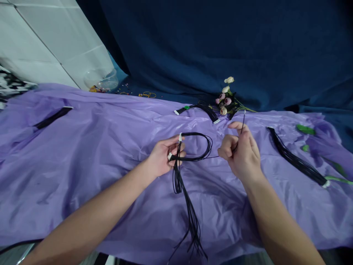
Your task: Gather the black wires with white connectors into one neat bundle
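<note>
My left hand (167, 154) is closed on a black wire harness (196, 159) near its two white connectors. One connector (180, 137) stands at the fingertips, the other (170, 156) lies against the fingers. From there the wires loop to the right, and a bundle of loose ends hangs toward the table's front edge. My right hand (239, 147) pinches a single black wire (243, 123), whose small pale tip points up above the fingers. A thin strand runs between the harness loop and this hand.
Purple sheeting (116, 191) covers the table, wrinkled. Black cable bundles lie at the left (53, 117), back (202, 108) and right (298, 158). Artificial flowers (226, 97) rest at the back edge. Behind are a clear plastic bowl (103, 79), yellow rubber bands (148, 95) and a dark blue curtain (220, 40).
</note>
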The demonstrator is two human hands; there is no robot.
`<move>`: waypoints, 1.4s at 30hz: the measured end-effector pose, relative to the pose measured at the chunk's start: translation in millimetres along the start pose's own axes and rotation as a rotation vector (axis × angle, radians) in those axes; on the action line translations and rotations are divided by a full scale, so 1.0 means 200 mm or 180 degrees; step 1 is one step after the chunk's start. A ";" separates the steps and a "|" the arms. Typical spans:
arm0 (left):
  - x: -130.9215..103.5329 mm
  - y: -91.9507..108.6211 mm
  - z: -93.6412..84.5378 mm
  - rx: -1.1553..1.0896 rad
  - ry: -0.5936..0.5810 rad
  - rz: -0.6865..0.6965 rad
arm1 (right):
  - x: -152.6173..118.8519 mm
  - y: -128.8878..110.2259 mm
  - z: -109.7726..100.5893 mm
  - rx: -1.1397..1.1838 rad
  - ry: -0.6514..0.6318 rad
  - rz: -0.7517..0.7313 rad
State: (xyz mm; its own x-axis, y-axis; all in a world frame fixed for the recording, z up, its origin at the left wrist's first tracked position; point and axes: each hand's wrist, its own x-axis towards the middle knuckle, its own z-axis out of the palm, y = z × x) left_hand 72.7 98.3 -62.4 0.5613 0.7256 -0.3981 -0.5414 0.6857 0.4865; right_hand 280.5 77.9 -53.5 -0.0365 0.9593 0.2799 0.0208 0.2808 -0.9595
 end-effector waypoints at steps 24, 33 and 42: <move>-0.01 -0.08 -0.01 0.0902 -0.0181 0.0244 | -0.09 0.04 0.16 -0.2475 0.0032 -0.0948; -0.01 -0.08 -0.02 0.0930 -0.0182 0.0242 | -0.10 0.04 0.16 -0.2468 0.0042 -0.0861; -0.01 -0.08 -0.01 0.1035 -0.0180 0.0236 | -0.10 0.03 0.16 -0.2318 0.0017 -0.0683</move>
State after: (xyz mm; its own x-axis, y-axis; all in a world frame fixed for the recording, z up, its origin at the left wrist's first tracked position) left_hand 78.3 85.1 -71.4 0.5667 0.7622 -0.3130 -0.3591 0.5704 0.7387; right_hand 249.1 59.3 -66.1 -0.1092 0.8811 0.4602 0.6684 0.4078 -0.6221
